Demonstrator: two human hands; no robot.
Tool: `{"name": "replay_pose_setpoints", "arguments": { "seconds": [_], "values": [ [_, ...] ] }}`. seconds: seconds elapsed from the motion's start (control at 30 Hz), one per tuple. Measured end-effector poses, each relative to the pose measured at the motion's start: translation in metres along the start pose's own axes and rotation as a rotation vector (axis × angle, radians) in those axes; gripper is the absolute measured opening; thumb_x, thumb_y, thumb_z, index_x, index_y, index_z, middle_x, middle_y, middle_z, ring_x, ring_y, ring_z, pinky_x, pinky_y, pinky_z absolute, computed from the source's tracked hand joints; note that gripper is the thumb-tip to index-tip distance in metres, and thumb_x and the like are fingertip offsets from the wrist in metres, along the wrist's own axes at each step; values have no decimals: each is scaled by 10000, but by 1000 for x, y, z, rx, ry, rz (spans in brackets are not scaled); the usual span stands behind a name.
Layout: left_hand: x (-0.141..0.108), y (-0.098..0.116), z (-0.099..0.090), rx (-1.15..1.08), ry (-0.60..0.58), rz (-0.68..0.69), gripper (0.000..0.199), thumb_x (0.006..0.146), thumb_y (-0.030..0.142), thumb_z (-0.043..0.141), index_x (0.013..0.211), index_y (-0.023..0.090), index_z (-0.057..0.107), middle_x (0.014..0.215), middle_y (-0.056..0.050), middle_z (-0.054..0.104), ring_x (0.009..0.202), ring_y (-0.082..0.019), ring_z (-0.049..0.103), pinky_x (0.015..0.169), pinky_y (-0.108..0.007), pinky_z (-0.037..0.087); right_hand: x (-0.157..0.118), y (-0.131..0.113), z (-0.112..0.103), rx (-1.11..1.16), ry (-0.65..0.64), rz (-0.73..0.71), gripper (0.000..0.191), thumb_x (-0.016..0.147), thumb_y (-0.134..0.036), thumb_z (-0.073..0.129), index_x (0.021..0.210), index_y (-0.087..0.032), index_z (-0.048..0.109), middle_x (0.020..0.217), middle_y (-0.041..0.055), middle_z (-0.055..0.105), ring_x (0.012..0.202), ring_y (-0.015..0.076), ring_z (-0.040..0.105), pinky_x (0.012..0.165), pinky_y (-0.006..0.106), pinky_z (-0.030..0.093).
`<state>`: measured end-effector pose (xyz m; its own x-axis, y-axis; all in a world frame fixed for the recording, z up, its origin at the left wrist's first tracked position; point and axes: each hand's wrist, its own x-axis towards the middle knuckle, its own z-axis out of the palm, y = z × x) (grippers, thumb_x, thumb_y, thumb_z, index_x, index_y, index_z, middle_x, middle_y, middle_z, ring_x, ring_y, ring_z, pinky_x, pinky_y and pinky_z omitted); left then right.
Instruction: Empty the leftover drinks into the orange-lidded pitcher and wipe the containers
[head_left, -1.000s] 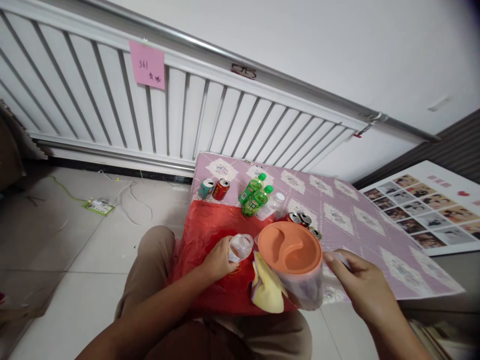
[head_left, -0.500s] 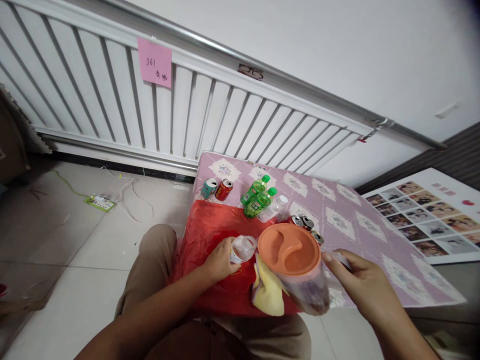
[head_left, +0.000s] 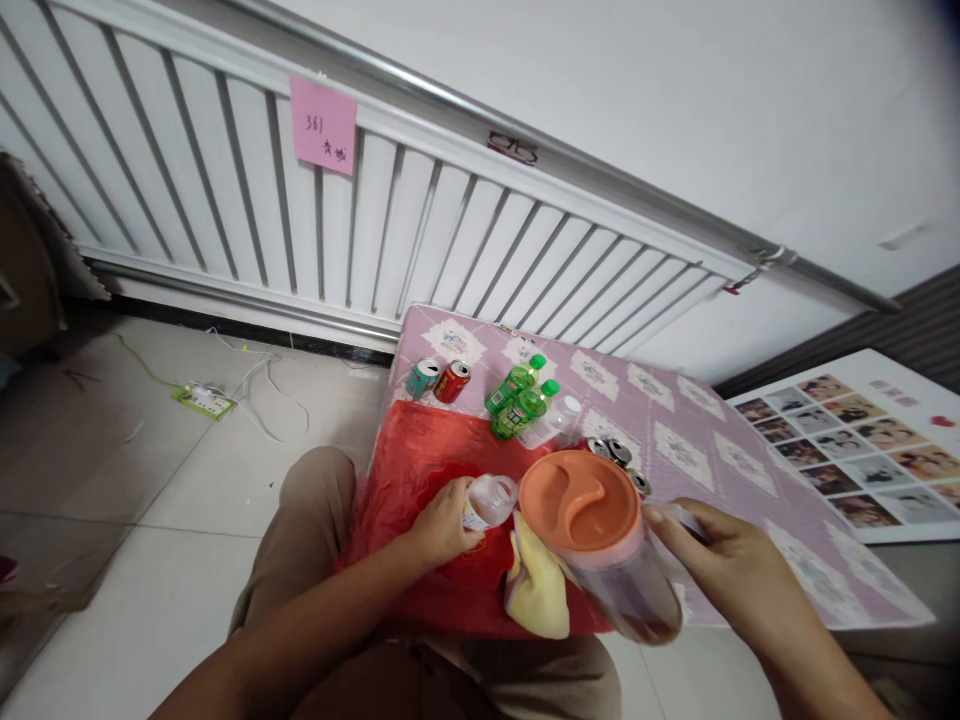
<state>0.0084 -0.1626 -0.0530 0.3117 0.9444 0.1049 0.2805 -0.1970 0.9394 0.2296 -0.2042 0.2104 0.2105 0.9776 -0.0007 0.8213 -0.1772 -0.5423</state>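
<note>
My left hand is wrapped round a clear plastic bottle with no cap, tilted so its mouth faces right. In my right hand is the handle of a clear pitcher with an orange lid. Brownish liquid lies low in the pitcher, which leans with its lid toward the bottle; lid rim and bottle mouth are very close, and I cannot tell if they touch. Below them a yellow cloth rests on a red plastic sheet.
Beyond my hands stand two green-capped bottles, a clear white-capped bottle, a teal can and a red can. Several cans sit behind the pitcher. A patterned cloth covers the table; a radiator runs behind it.
The pitcher's base has swung a little to the right, while its lid stays close by the bottle mouth. The whole view has shifted slightly. Both hands keep their grip.
</note>
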Motion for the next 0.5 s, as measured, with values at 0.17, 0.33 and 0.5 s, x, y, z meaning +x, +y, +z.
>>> {"name": "replay_pose_setpoints", "arguments": {
  "seconds": [0.17, 0.33, 0.5],
  "values": [
    [0, -2, 1, -12, 1, -5, 756, 640, 197, 762, 1329, 214, 451, 1344, -117, 576, 1269, -321, 538, 1110, -438, 424, -5, -14, 2, 10, 59, 2, 390, 679, -575, 661, 605, -194, 625, 540, -19, 552, 520, 148, 494, 492, 249, 409],
    [0, -1, 0, -17, 2, -9, 775, 630, 182, 766, 1337, 218, 449, 1331, -120, 577, 1251, -310, 547, 1097, -420, 431, -12, -27, 6, 30, 119, 30, 414, 689, -595, 625, 614, -188, 607, 547, -20, 535, 556, 161, 499, 514, 251, 378],
    [0, -1, -1, -87, -29, -22, 761, 637, 174, 749, 1332, 225, 445, 1339, -119, 560, 1260, -306, 521, 1113, -439, 399, -11, -29, 5, 53, 113, 22, 416, 687, -597, 632, 626, -186, 613, 539, -28, 520, 527, 146, 461, 503, 251, 346]
  ]
}}
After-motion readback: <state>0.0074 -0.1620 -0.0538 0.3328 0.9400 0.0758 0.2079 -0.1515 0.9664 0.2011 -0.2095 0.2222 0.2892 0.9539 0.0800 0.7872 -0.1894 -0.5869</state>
